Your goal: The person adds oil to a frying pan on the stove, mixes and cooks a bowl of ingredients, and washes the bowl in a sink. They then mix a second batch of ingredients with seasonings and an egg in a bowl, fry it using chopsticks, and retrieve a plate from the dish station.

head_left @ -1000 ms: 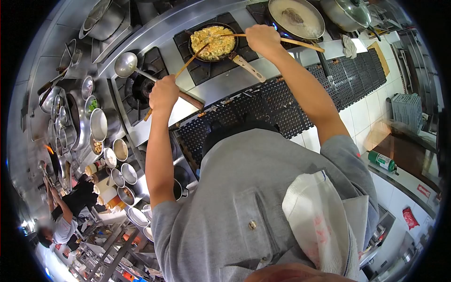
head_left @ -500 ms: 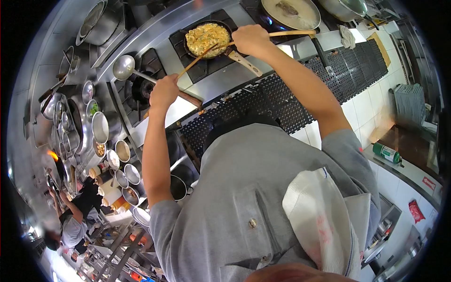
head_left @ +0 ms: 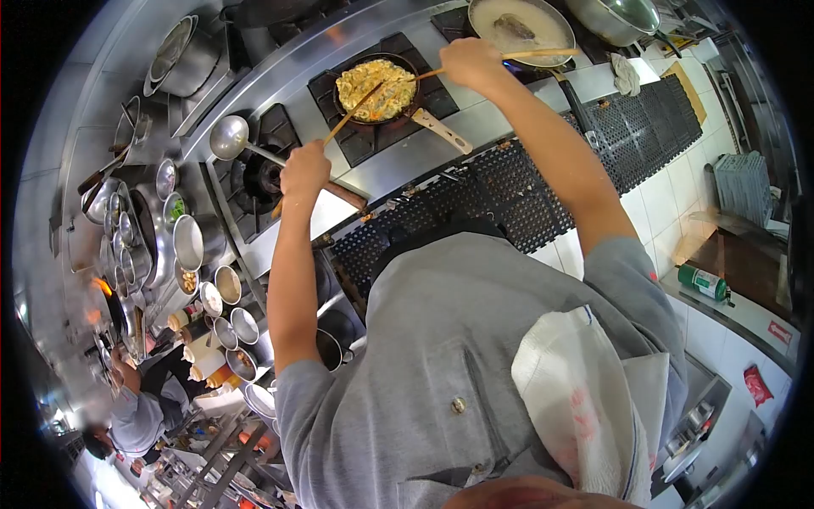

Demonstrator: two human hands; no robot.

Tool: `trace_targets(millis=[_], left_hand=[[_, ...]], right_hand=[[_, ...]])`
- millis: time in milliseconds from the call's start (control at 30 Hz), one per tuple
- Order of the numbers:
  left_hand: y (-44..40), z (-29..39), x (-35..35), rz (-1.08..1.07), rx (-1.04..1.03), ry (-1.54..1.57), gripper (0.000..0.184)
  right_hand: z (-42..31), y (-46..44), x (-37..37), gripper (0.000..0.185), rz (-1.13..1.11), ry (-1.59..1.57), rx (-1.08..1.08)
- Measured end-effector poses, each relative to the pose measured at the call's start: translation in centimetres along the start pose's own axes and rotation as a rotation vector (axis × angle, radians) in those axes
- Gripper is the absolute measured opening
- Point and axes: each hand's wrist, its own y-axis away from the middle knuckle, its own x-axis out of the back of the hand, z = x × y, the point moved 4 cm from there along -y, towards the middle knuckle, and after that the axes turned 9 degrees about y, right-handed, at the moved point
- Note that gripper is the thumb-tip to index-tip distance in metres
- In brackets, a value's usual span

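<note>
On the burner ahead stands a dark frying pan (head_left: 416, 64) with a pale, speckled handle (head_left: 441, 131) pointing toward me. A lumpy yellow egg mixture (head_left: 377, 88) covers its base. My left hand (head_left: 305, 170) is closed around a long wooden stick (head_left: 342, 123), whose tip lies on the egg. Left of the pan, that hand is near a steel ladle (head_left: 230, 137). In my right hand (head_left: 471, 64), above and right of the pan, is another long wooden stick (head_left: 543, 53); its tip reaches the egg's right side. The fingers of both hands are partly hidden.
A wide pan (head_left: 517, 24) of pale liquid and a steel pot (head_left: 615, 17) occupy the back right. Several metal bowls (head_left: 188, 243) line the left. Black perforated matting (head_left: 509, 188) runs along the front. A co-worker (head_left: 140, 420) stands far left, near a flame.
My right hand has shifted slightly right, and its stick tip now rests farther right in the pan. The view has turned a little, and the egg looks rearranged.
</note>
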Motion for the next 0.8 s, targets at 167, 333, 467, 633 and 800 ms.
trace_targets(millis=[167, 333, 467, 633, 800], left_hand=[[1.1, -0.1, 0.8, 0.092, -0.074, 0.227, 0.026], [0.1, -0.3, -0.6, 0.021, -0.014, 0.024, 0.026], [2.0, -0.2, 1.5, 0.087, -0.001, 0.190, 0.024], [0.6, -1.3, -0.2, 0.043, -0.035, 0.013, 0.024], [2.8, -1.4, 2.3, 0.095, -0.020, 0.127, 0.025]], right_hand=[[0.1, -0.7, 1.6, 0.021, 0.076, -0.057, -0.013], [-1.1, -2.2, -0.3, 0.020, 0.073, -0.012, -0.055], [-0.7, -1.0, 1.9, 0.020, 0.053, -0.125, 0.000], [-3.2, -2.7, 0.2, 0.021, 0.074, -0.070, 0.045], [-1.7, -1.0, 1.9, 0.019, 0.018, -0.101, 0.031]])
